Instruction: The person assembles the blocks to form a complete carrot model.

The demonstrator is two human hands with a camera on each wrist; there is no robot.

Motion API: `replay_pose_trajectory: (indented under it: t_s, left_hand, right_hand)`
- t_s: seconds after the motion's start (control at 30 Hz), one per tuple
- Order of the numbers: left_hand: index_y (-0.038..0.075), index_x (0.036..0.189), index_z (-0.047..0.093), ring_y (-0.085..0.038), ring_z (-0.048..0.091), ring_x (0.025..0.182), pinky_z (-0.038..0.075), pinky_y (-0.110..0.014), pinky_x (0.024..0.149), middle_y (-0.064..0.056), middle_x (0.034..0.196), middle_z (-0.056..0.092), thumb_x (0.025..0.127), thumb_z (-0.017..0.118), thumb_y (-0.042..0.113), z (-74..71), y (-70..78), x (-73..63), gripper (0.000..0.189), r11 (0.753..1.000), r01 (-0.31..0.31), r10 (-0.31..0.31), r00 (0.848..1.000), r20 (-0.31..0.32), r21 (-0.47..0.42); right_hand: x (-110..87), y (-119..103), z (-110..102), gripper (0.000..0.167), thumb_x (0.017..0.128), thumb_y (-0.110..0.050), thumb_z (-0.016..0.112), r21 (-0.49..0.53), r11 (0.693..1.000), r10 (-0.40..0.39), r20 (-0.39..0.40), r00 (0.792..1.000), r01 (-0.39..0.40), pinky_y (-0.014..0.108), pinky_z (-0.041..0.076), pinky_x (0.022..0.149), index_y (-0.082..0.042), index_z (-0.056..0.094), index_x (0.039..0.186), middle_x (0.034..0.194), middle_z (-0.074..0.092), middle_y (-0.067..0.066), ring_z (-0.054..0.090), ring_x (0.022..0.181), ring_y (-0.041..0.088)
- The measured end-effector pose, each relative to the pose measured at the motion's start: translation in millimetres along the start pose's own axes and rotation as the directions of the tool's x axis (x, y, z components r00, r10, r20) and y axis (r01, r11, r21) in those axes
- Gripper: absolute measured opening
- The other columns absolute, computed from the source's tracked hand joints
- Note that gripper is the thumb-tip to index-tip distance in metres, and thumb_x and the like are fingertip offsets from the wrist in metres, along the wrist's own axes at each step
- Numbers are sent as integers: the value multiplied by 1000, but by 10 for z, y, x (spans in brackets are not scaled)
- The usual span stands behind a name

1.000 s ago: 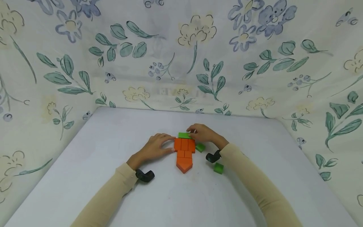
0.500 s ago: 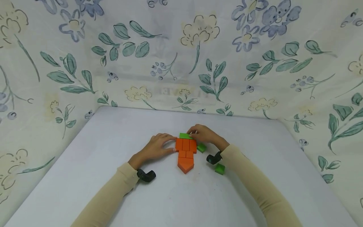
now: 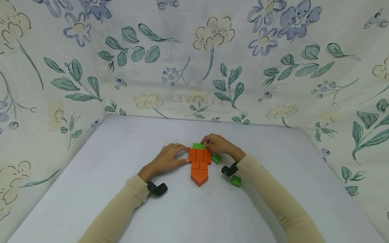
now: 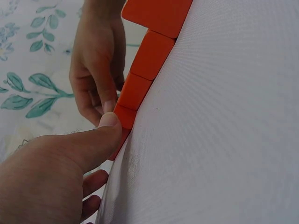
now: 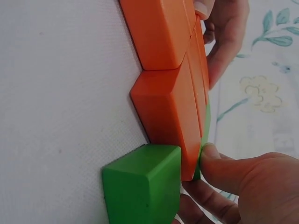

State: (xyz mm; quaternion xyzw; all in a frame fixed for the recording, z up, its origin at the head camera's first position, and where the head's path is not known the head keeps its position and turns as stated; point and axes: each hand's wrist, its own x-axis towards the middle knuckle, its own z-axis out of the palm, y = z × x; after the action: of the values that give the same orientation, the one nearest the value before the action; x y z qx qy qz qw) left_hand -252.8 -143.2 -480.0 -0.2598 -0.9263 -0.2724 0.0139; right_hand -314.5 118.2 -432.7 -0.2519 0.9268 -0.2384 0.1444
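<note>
Several orange blocks (image 3: 199,155) lie flush together on the white table, with a pointed orange block (image 3: 199,177) at the near end. My left hand (image 3: 167,157) steadies the left orange block (image 4: 124,116), thumb at its near end and index finger by its far corner. Across the far end of the orange row lies a flat green block (image 3: 198,146). My right hand (image 3: 219,143) pinches this green block at its right end, the thumb (image 5: 211,151) against it. The right hand's other fingers are partly hidden behind the blocks.
Against the right side of the orange row stands a small green block (image 3: 216,158). Another green block (image 3: 236,181) lies nearer, beside the right wrist's black camera (image 3: 230,169). A floral cloth (image 3: 179,91) hangs around the back and sides of the white table (image 3: 136,131).
Both hands stay at the same blocks. The whole scene has shifted slightly to the right in the head view; the blocks keep their arrangement.
</note>
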Motion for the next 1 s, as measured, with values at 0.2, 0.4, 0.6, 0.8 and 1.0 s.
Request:
replay_pose_trajectory:
  t_s: [0.2,0.4,0.6,0.8,1.0]
  left_hand:
    - [29,141,57,-27,45,136,35,-53,106,-2,143,56,91,69,51,-7,17,10,57,1000,-3,3,1000,-2,-8]
    - [29,141,57,-27,46,137,36,-53,106,-2,143,56,91,68,52,5,19,21,57,1000,-3,3,1000,0,-1]
    - [28,141,57,-27,46,135,37,-52,105,-2,143,57,90,68,52,15,11,22,57,1000,3,-3,1000,-1,8]
    - [29,142,56,-27,46,135,37,-51,104,-2,143,56,91,68,53,18,1,16,58,1000,7,-7,1000,0,15]
    - [29,141,56,-28,46,136,36,-53,104,-2,144,56,91,67,52,13,-6,2,56,1000,2,-2,1000,3,13]
  right_hand:
    - [-10,-11,-14,24,102,-19,59,-9,1000,14,-2,1000,-14,35,52,91,-11,67,123,117,63,11,57,101,23]
    - [-27,-25,-14,24,102,-19,59,7,998,56,0,998,-56,36,53,93,-11,67,123,118,64,11,58,101,23]
    - [-47,-37,-4,24,102,-18,59,12,998,59,-11,998,-59,37,53,95,-11,67,123,118,64,11,58,102,23]
    - [-49,-14,23,25,102,-19,59,13,999,36,-25,999,-36,36,53,92,-11,67,123,117,63,10,57,100,22]
    - [-47,9,59,26,102,-19,58,16,1000,19,-40,999,-18,32,52,87,-11,67,125,114,62,10,56,97,21]
